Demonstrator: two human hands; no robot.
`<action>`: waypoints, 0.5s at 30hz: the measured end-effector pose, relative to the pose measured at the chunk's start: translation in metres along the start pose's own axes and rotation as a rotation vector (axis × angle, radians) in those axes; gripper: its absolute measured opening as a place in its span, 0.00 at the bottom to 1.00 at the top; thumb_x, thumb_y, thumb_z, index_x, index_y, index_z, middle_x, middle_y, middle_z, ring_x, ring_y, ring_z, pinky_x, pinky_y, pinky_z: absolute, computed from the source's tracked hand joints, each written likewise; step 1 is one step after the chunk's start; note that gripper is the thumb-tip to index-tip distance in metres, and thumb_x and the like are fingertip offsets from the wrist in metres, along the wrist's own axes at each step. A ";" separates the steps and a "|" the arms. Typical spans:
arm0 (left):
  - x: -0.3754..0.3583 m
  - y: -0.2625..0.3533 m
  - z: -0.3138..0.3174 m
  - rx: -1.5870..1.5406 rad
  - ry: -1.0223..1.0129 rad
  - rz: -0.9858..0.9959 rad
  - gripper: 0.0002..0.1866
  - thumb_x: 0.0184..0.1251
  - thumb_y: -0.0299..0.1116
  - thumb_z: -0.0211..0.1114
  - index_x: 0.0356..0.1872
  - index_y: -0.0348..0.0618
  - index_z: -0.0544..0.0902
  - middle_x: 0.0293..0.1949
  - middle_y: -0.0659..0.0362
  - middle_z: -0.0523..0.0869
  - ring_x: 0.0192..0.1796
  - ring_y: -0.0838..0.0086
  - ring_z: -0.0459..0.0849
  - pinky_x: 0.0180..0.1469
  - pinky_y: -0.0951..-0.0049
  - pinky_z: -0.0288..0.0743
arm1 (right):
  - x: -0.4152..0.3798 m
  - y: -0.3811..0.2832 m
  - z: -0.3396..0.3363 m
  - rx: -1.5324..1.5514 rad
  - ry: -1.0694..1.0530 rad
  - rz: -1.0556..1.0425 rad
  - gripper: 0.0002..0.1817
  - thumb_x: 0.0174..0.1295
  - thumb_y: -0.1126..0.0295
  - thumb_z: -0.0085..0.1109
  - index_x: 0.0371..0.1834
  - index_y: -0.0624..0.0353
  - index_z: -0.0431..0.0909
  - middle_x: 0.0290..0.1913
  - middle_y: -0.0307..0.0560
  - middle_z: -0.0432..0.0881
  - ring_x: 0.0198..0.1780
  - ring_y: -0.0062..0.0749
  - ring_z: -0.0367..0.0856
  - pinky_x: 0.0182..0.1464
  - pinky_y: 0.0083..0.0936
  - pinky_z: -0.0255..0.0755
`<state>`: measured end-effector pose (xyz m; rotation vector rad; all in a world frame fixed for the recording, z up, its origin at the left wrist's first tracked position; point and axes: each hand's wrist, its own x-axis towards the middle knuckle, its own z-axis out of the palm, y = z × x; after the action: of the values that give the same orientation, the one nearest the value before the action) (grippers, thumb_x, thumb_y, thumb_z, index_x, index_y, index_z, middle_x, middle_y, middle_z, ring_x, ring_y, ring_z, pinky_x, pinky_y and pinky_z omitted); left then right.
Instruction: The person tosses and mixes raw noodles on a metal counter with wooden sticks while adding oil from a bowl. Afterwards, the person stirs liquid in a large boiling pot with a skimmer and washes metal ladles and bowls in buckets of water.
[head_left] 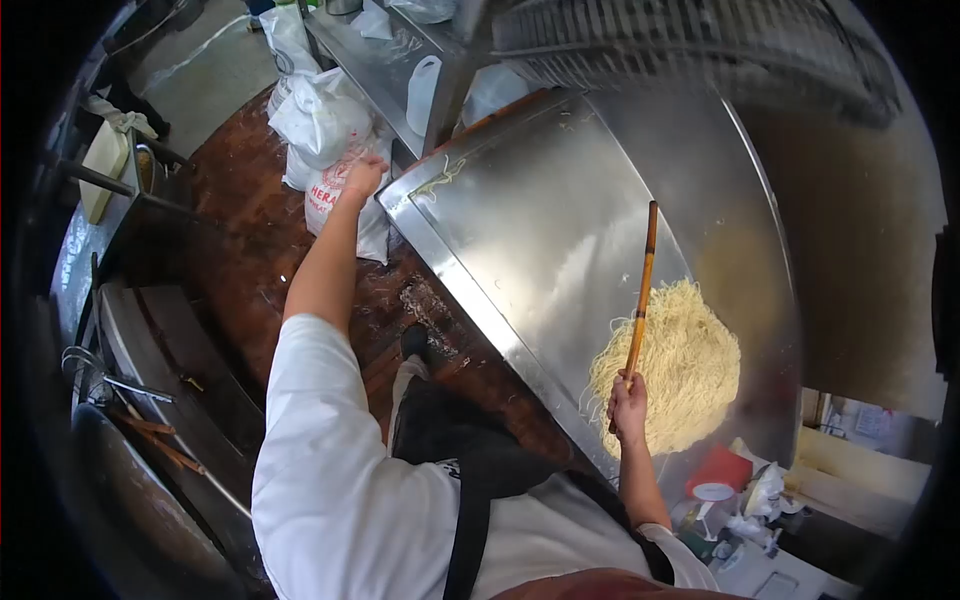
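A long bamboo stick [645, 285] with a dark tip is gripped near its lower end in my right hand [628, 408]. The stick slants up over a wide, flat heap of pale yellow noodles [690, 365] on the steel worktop [530, 210]. My left hand [366, 176] is stretched far out to the left, beside the worktop's corner. Its fingers are curled in, and I cannot tell whether anything is between them. Behind that hand in this view are white plastic sacks [335, 195] with red print.
A few stray noodles [440, 180] lie near the worktop's far left corner. Past it are a steel table [375, 50] and a plastic jug [423, 95]. A red container [718, 470] stands among clutter at lower right. Stove equipment [180, 350] lines the left.
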<state>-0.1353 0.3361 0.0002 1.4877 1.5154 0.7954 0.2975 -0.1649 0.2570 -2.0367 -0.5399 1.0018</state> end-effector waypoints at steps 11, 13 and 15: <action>0.008 0.039 0.011 -0.388 -0.552 -0.441 0.19 0.67 0.42 0.63 0.49 0.37 0.83 0.42 0.55 0.87 0.43 0.73 0.84 0.46 0.74 0.76 | 0.006 -0.031 0.039 -0.190 -0.035 0.045 0.09 0.71 0.67 0.54 0.49 0.55 0.69 0.18 0.30 0.66 0.13 0.13 0.60 0.13 0.15 0.56; 0.006 0.050 0.007 -0.299 -0.634 -0.413 0.20 0.69 0.47 0.61 0.47 0.38 0.84 0.40 0.55 0.88 0.42 0.74 0.84 0.45 0.73 0.76 | 0.010 -0.030 0.041 -0.248 -0.039 0.036 0.10 0.70 0.67 0.54 0.50 0.56 0.69 0.19 0.30 0.67 0.13 0.13 0.61 0.14 0.15 0.57; 0.007 0.055 0.005 -0.178 -0.689 -0.302 0.23 0.71 0.51 0.59 0.45 0.37 0.85 0.39 0.55 0.88 0.41 0.75 0.84 0.45 0.72 0.76 | 0.012 -0.026 0.042 -0.286 -0.034 0.033 0.10 0.70 0.67 0.54 0.50 0.56 0.70 0.20 0.31 0.67 0.14 0.14 0.62 0.14 0.16 0.58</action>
<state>-0.1061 0.3474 0.0458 1.1860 1.0689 0.1898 0.2696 -0.1224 0.2559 -2.2887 -0.7037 1.0281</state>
